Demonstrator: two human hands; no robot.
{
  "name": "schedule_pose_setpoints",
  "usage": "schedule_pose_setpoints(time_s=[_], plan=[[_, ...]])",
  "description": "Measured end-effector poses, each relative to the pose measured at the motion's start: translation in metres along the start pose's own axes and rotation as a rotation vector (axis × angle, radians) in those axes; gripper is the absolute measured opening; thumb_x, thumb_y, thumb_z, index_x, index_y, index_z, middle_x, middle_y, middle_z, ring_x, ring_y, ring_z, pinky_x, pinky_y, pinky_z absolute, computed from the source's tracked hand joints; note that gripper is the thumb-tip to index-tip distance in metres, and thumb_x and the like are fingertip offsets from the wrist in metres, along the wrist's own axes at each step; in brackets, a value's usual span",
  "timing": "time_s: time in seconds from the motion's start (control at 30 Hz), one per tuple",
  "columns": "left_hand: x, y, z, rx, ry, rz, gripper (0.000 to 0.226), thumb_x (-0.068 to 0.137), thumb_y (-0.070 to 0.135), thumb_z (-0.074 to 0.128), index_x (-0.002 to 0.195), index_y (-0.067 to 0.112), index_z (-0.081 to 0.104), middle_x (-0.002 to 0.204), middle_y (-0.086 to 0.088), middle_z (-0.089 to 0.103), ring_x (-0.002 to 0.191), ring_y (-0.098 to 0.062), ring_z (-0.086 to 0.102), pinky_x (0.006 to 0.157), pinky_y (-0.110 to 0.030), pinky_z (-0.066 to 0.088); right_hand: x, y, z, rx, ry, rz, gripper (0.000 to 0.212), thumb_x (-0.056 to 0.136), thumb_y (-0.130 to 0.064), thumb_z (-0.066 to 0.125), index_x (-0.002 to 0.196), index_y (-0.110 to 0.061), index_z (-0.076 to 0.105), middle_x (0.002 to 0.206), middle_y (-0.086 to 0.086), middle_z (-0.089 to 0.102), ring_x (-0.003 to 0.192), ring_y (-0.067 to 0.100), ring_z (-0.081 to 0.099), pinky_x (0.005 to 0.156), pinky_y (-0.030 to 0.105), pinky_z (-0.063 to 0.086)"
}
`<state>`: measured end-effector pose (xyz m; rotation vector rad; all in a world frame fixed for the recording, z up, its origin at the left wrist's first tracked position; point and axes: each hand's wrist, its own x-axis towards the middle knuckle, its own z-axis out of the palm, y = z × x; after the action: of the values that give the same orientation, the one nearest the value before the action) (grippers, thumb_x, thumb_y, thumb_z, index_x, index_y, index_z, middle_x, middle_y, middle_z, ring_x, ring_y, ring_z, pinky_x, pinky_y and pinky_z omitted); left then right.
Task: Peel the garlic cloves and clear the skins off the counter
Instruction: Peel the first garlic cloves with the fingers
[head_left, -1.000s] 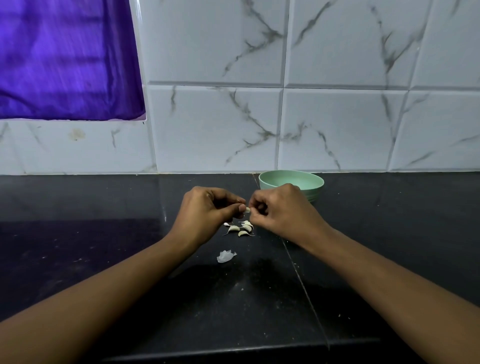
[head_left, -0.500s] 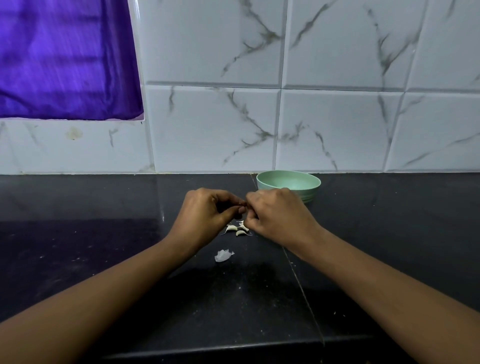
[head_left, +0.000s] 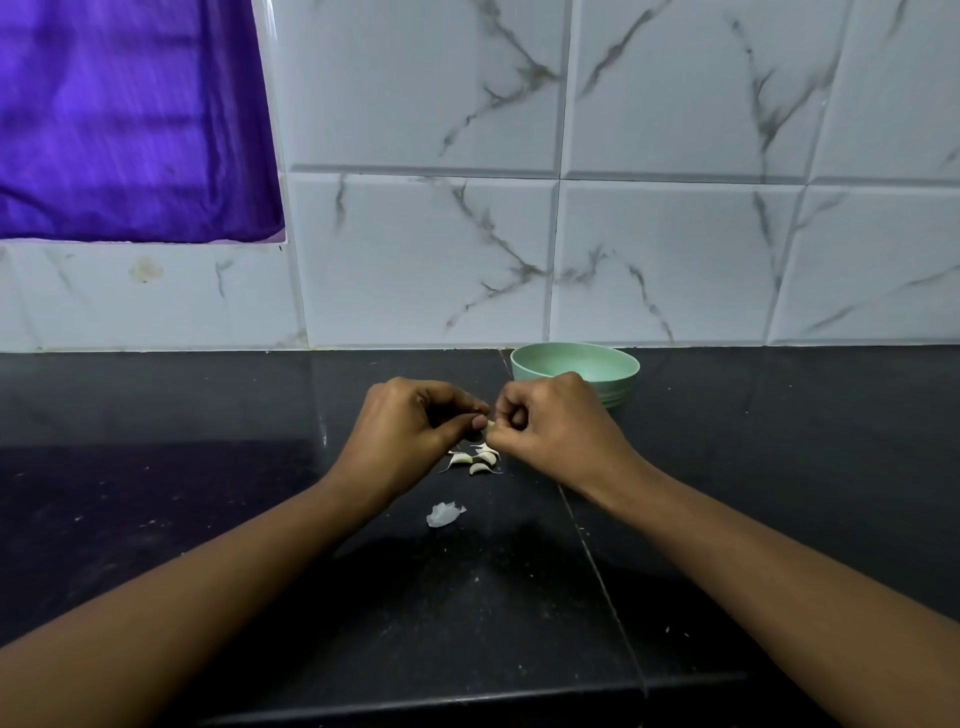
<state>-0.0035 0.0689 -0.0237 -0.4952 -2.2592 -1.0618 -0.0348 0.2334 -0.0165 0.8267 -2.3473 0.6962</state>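
Item, in hand: one small cream-white garlic clove (head_left: 490, 425), held clear of the surface just in front of and to the left of the pale green round bowl (head_left: 626, 387). The left hand (head_left: 410, 431) and the right hand (head_left: 556, 426) both pinch it, fingers curled in and meeting tip to tip, so only a sliver of the clove shows between them; whether it has any skin on it I cannot tell from where I stand. Item, waiting: a little heap of curved, cream-white garlic cloves (head_left: 475, 461), lying on the black polished stone counter (head_left: 208, 467) in front of the bowl, directly below the two hands. Item, waste: one scrap of thin, translucent white garlic skin (head_left: 444, 514), further forward from the bowl than the heap and apart from it. Handling, as I judge it: each clove is very light, firm but easily bruised, and likely to shoot out of a tight pinch once bare and damp. It is best held by its thick middle while a nail lifts the skin at the pointed tip or blunt root end. The skin looks papery and near weightless, apt to cling to fingers and stone; better pressed and swept together than plucked. Behind the bowl: white marble-veined wall tiles (head_left: 415, 260). Far to its left: a purple cloth (head_left: 130, 130).
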Motion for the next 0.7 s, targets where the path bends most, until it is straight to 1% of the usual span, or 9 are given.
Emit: schedule_pose_setpoints(time_s=[0.07, 0.13, 0.2, 0.3, 0.4, 0.47, 0.53, 0.6, 0.7], plan=[[0.000, 0.000, 0.000, -0.005, 0.000, 0.002, 0.008, 0.078, 0.012, 0.076, 0.085, 0.016, 0.077, 0.073, 0.004, 0.075, 0.068, 0.007, 0.067, 0.064, -0.006, 0.047, 0.000, 0.000, 0.000, 0.070, -0.018, 0.060, 0.016, 0.073, -0.023, 0.071, 0.061, -0.021, 0.060, 0.050, -0.013, 0.052, 0.052, 0.004, 0.053, 0.055, 0.015, 0.039], [0.001, -0.001, -0.001, -0.021, -0.009, -0.004, 0.009, 0.078, 0.012, 0.076, 0.086, 0.016, 0.077, 0.073, 0.003, 0.075, 0.068, 0.005, 0.068, 0.064, -0.008, 0.048, 0.000, 0.000, -0.001, 0.164, -0.042, 0.128, 0.014, 0.074, -0.021, 0.069, 0.063, -0.015, 0.063, 0.053, -0.004, 0.062, 0.053, 0.010, 0.062, 0.058, 0.024, 0.050], [0.002, -0.001, -0.001, -0.047, -0.023, -0.013, 0.009, 0.078, 0.011, 0.076, 0.086, 0.016, 0.077, 0.071, 0.004, 0.074, 0.067, 0.003, 0.068, 0.062, -0.007, 0.047, 0.001, 0.000, -0.001, 0.317, -0.100, 0.222, 0.014, 0.079, -0.015, 0.065, 0.066, -0.011, 0.063, 0.056, 0.004, 0.065, 0.048, 0.011, 0.063, 0.053, 0.028, 0.055], [0.002, -0.002, -0.001, -0.068, -0.044, -0.025, 0.008, 0.078, 0.011, 0.076, 0.085, 0.015, 0.077, 0.070, 0.007, 0.073, 0.066, 0.003, 0.068, 0.062, -0.005, 0.046, 0.002, 0.003, 0.000, 0.605, -0.219, 0.394, 0.020, 0.087, -0.006, 0.058, 0.067, -0.007, 0.059, 0.051, 0.003, 0.060, 0.040, 0.008, 0.055, 0.042, 0.022, 0.048], [0.002, -0.003, -0.002, -0.089, -0.061, -0.029, 0.008, 0.078, 0.012, 0.076, 0.082, 0.019, 0.076, 0.071, 0.005, 0.074, 0.066, 0.001, 0.069, 0.063, -0.008, 0.048, 0.003, 0.006, -0.003, 0.783, -0.301, 0.503, 0.023, 0.089, -0.003, 0.053, 0.068, -0.006, 0.059, 0.048, 0.001, 0.057, 0.038, 0.008, 0.050, 0.039, 0.019, 0.044], [0.003, -0.004, -0.002, -0.107, -0.067, -0.032, 0.011, 0.078, 0.012, 0.076, 0.080, 0.023, 0.075, 0.070, 0.003, 0.074, 0.067, -0.002, 0.070, 0.065, -0.013, 0.052, 0.003, 0.007, -0.005, 0.866, -0.341, 0.553, 0.023, 0.090, -0.004, 0.052, 0.068, -0.007, 0.060, 0.049, 0.001, 0.055, 0.039, 0.008, 0.048, 0.038, 0.018, 0.043], [0.004, -0.006, -0.003, -0.153, -0.073, -0.048, 0.013, 0.079, 0.012, 0.075, 0.080, 0.024, 0.073, 0.070, 0.002, 0.074, 0.068, -0.008, 0.071, 0.068, -0.022, 0.057, 0.003, 0.009, -0.007, 0.922, -0.362, 0.584, 0.023, 0.090, -0.006, 0.051, 0.070, -0.008, 0.061, 0.050, 0.000, 0.054, 0.040, 0.007, 0.047, 0.038, 0.017, 0.041], [0.005, -0.009, -0.005, -0.204, -0.081, -0.077, 0.011, 0.078, 0.011, 0.075, 0.080, 0.022, 0.073, 0.072, -0.002, 0.075, 0.069, -0.014, 0.072, 0.073, -0.031, 0.059, 0.004, 0.011, -0.008, 0.936, -0.363, 0.600, 0.022, 0.090, -0.010, 0.050, 0.071, -0.010, 0.061, 0.051, -0.002, 0.053, 0.041, 0.007, 0.046, 0.037, 0.016, 0.037], [0.007, -0.014, -0.007, -0.278, -0.090, -0.149, 0.009, 0.078, 0.009, 0.074, 0.080, 0.018, 0.073, 0.073, -0.006, 0.074, 0.071, -0.016, 0.071, 0.077, -0.040, 0.059, 0.005, 0.013, -0.009, 0.880, -0.377, 0.604, 0.025, 0.092, -0.015, 0.047, 0.071, -0.012, 0.060, 0.052, -0.002, 0.051, 0.040, 0.007, 0.042, 0.035, 0.016, 0.031]])
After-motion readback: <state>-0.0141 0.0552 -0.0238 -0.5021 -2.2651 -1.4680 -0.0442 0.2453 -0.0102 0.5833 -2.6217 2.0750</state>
